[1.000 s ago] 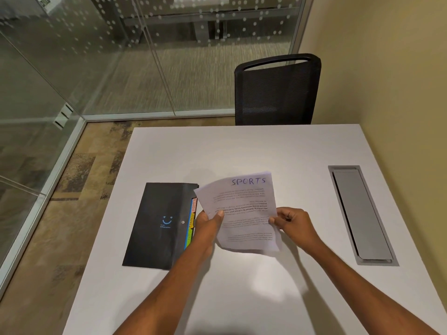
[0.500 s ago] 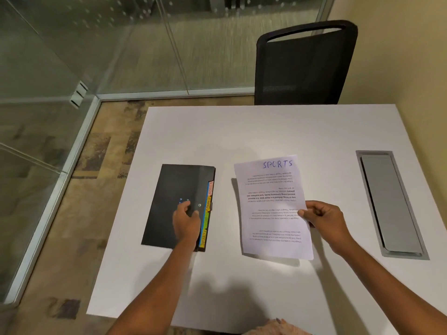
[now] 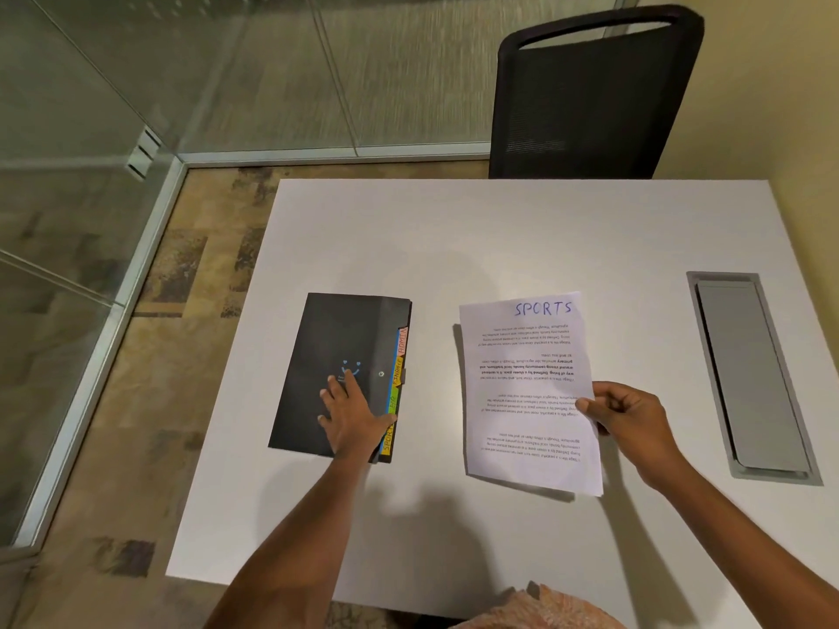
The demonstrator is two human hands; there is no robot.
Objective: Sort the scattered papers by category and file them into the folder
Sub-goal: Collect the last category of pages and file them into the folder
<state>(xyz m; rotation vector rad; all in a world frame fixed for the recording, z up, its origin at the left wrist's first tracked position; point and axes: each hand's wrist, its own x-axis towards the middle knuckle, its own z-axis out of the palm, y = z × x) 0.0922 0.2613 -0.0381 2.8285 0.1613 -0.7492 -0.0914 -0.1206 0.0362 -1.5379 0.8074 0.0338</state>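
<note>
Black folder lies closed on the white table, coloured tabs poking out along its right edge. The left hand presses flat on it, fingers straight. Well to the right, the right hand pinches the SPORTS sheet by its edge. A grey cable hatch sits beyond it, and a chair stands behind the table.

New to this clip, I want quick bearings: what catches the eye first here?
A white sheet headed SPORTS in blue, pinched at its right edge by the right hand, right of centre over the table. Left of it, a black folder with coloured tabs lies under the flat left hand.
</note>
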